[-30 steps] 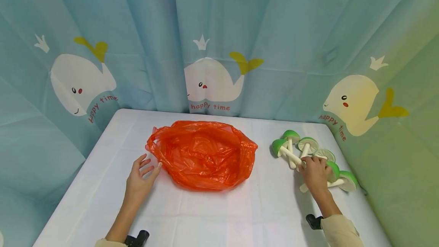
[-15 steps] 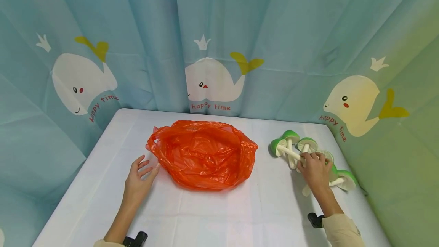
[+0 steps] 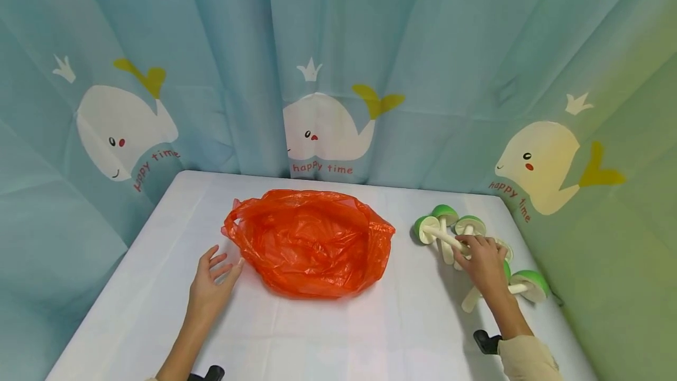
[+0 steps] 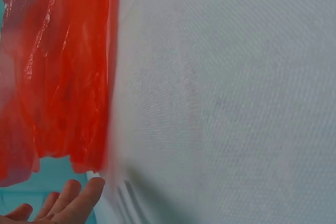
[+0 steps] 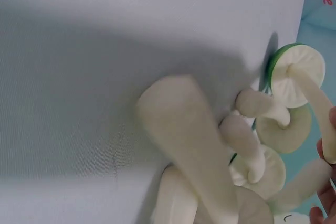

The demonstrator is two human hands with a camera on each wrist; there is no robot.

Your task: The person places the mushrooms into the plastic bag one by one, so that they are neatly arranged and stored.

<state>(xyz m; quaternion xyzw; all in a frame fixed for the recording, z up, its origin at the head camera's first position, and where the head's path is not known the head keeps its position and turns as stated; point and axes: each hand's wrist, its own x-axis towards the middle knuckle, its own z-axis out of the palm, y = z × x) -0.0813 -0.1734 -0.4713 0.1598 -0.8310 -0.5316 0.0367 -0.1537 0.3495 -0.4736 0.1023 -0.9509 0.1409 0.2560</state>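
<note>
At the right of the head view, my right hand (image 3: 483, 266) pinches the stem of a toy mushroom (image 3: 425, 230) with a green cap and pale stem. In the right wrist view the held mushroom's cap (image 5: 298, 74) shows its pale underside, and its stem runs up to my fingers (image 5: 331, 203). Several similar mushrooms (image 3: 530, 285) lie around and under that hand, partly hidden by it. A red plastic bag (image 3: 312, 246) sits mid-table with its mouth spread wide. Beside its left end, my left hand (image 3: 208, 293) holds nothing, fingers relaxed, thumb tip close by the bag.
The white-covered table (image 3: 328, 346) has a back edge against a blue curtain (image 3: 338, 34) printed with whales. Another curtain side (image 3: 624, 263) borders the mushrooms on the right. Black straps (image 3: 486, 342) with cameras sit at the wrists.
My right hand has shifted slightly left with the mushroom it pinches, and the stems under the hand have moved a little. My left hand and the bag are nearly unchanged.
</note>
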